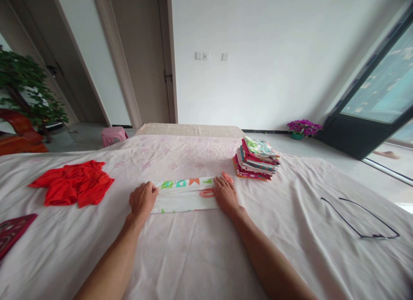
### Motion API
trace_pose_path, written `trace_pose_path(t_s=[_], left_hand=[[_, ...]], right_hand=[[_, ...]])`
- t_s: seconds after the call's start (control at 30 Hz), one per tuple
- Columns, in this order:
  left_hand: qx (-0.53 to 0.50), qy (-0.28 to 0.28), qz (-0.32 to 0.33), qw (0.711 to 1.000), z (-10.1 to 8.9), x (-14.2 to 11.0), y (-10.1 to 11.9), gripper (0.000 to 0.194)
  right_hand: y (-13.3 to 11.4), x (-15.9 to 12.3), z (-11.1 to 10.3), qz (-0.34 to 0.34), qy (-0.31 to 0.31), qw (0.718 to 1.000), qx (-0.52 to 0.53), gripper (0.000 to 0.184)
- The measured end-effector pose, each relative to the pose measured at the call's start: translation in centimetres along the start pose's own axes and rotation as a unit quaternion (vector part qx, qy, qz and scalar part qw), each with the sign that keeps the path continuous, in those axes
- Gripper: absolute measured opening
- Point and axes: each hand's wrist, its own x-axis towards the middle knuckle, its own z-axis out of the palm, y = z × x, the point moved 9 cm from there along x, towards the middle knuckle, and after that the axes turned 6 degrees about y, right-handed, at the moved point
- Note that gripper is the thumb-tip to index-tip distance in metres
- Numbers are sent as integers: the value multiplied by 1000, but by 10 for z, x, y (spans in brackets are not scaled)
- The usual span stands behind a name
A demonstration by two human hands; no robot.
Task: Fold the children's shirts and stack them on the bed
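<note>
A white cloth with coloured shapes (185,194) lies folded into a long strip on the pale pink bedsheet (193,257). My left hand (142,199) is curled closed on the strip's left end. At the strip's right end my right hand (225,193) lies on the cloth, fingers together and stretched forward. A stack of folded colourful cloths (256,159) stands just beyond and to the right of my right hand.
A crumpled red garment (73,182) lies at the left. A dark red patterned item (13,231) sits at the far left edge. A thin black cord (361,218) lies at the right. Beyond the bed are a pink stool (112,135), a plant (26,87) and purple flowers (303,128).
</note>
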Motion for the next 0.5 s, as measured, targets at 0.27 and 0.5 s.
trace_pose_path(t_s=[0.27, 0.5], left_hand=[[-13, -50, -70, 996, 2, -2, -29, 55], [-64, -174, -116, 976, 25, 7, -52, 54]], right_hand=[[1, 0, 0, 2, 0, 1000, 6, 46], [1, -1, -1, 0, 10, 1000, 13, 45]])
